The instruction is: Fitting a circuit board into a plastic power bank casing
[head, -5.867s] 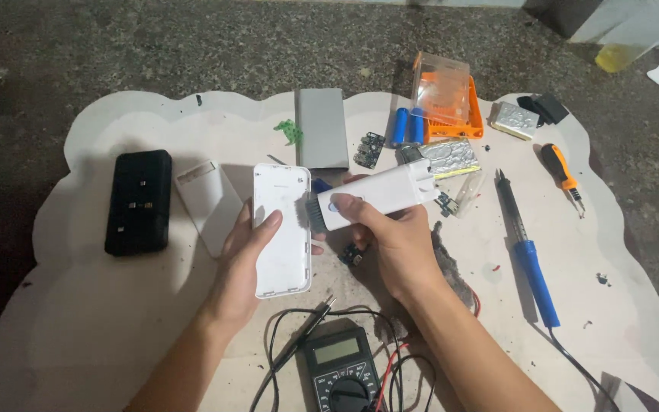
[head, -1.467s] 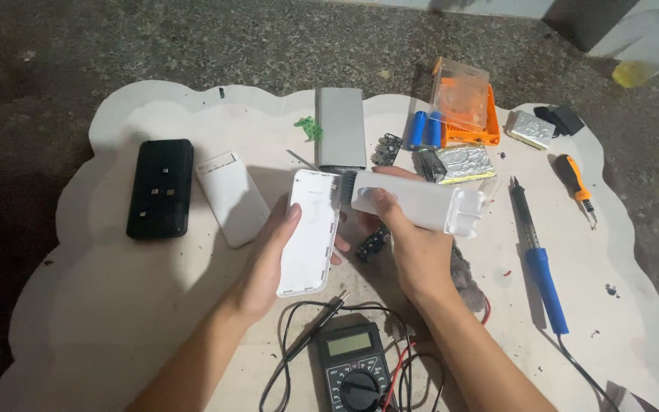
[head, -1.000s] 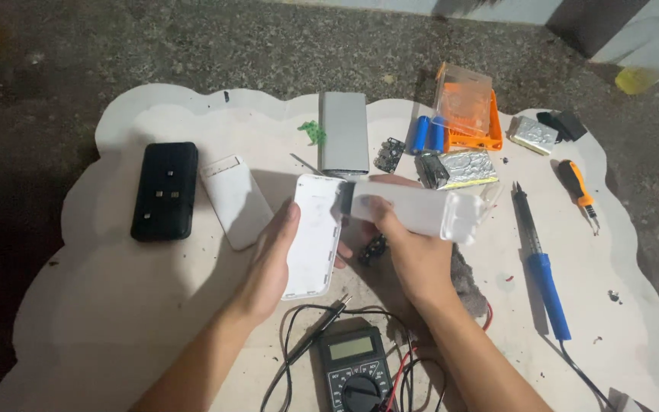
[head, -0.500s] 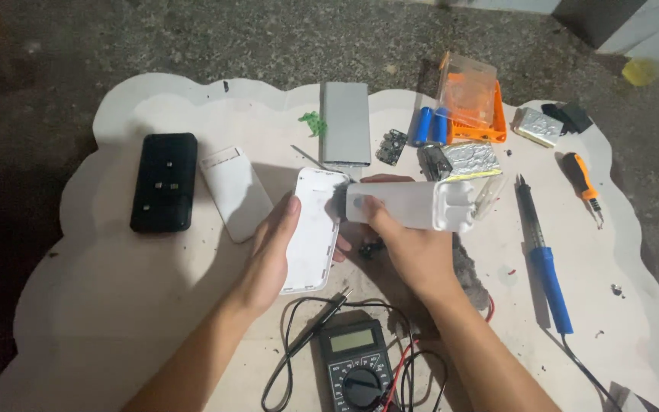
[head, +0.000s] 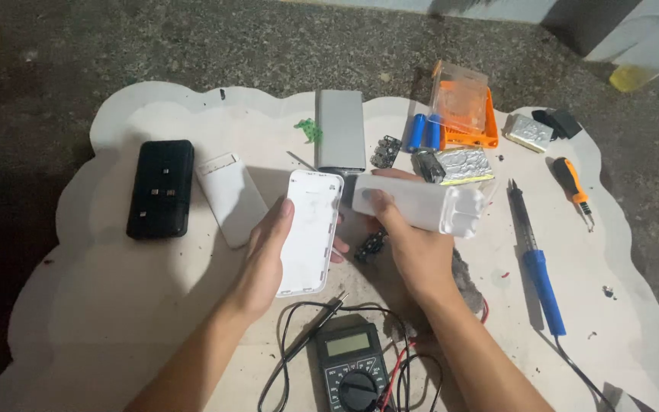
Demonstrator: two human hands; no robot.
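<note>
Little changed since earlier: white shell (head: 310,231) kept gripped by left hand (head: 268,255), white battery holder (head: 419,204) kept clasped by right hand (head: 413,248), both held just above the multimeter (head: 351,368).

From my remote view, the fingers of the left hand (head: 268,255) were mostly hidden behind the white shell (head: 310,231) it gripped, and the right hand (head: 415,255) covered the near end of the white battery holder (head: 419,206). Below both grips, the multimeter (head: 352,366) was cut off by the bottom edge. The small circuit board (head: 371,246) between the hands was too small to read.
</note>
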